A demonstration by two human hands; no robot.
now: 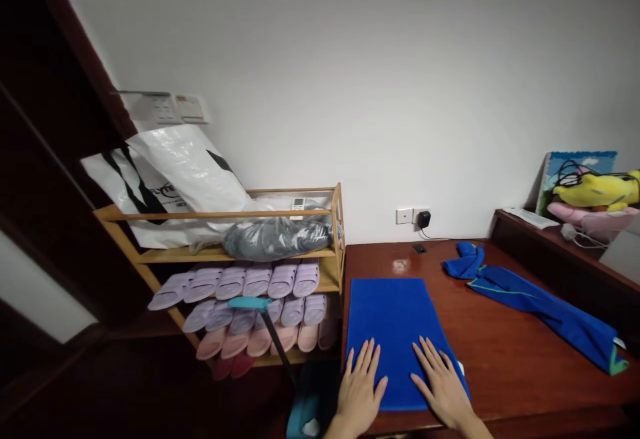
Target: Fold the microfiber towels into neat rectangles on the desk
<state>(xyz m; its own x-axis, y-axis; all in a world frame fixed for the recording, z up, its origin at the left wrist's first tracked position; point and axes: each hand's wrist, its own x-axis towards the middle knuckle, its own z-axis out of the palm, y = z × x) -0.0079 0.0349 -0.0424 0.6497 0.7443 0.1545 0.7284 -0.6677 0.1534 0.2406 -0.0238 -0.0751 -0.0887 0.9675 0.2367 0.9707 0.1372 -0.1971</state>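
A blue cloth (393, 319), folded into a flat rectangle, lies near the front left of the reddish-brown table (500, 332). Palm down, my left hand (357, 386) rests on its near left corner with the fingers spread. My right hand (440, 382) lies flat on the near right part, fingers apart, and a small white tag shows beside it at the cloth's edge. Farther right, another blue cloth (545, 309) with green edging stretches in a long crumpled strip, and a bunched blue piece (465, 260) sits at its far end.
Left of the table stands a wooden shoe rack (235, 252) with rows of purple slippers (257, 279) and pink ones, topped by white bags (185, 166). A blue dustpan handle (249, 303) rises before it. A charger (424, 219) is plugged in; a yellow plush toy (600, 190) sits right.
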